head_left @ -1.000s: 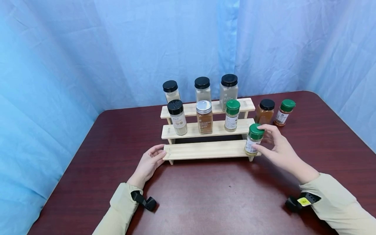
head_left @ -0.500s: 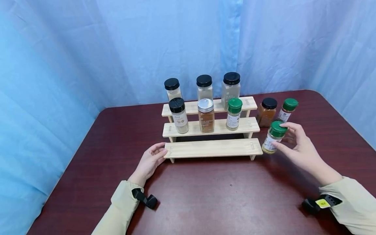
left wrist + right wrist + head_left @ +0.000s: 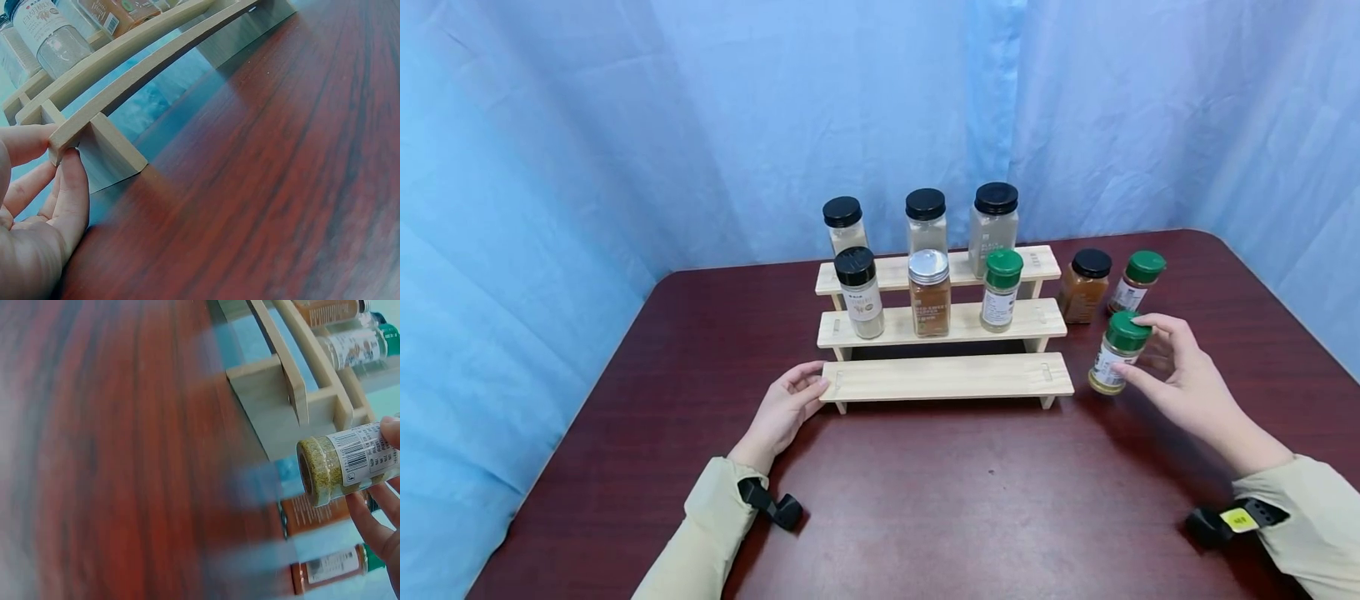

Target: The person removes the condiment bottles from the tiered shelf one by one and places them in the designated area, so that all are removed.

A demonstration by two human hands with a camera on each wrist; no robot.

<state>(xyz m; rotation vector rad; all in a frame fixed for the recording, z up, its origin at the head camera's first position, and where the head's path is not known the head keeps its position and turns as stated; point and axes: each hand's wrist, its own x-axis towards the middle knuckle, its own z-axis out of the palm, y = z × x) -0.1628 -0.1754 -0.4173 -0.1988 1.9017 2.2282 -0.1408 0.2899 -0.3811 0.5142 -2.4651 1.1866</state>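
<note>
My right hand grips a green-capped spice jar just right of a three-tier wooden spice rack. In the right wrist view the jar lies across the picture, showing its barcode label and yellow-green contents, with its base clear of the table. My left hand pinches the left end of the rack's lowest tier, which bears no jar. The left wrist view shows index finger and thumb on either side of the board's end.
On the middle tier stand a black-capped jar, a silver-capped jar and a green-capped jar. Three black-lidded jars line the top tier. A black-lidded jar and a green-capped red jar stand on the table at right.
My right hand has carried the green-capped jar off the right end of the lowest tier, out to the right. The left hand has kept its pinch on the rack; the view has shifted slightly.
</note>
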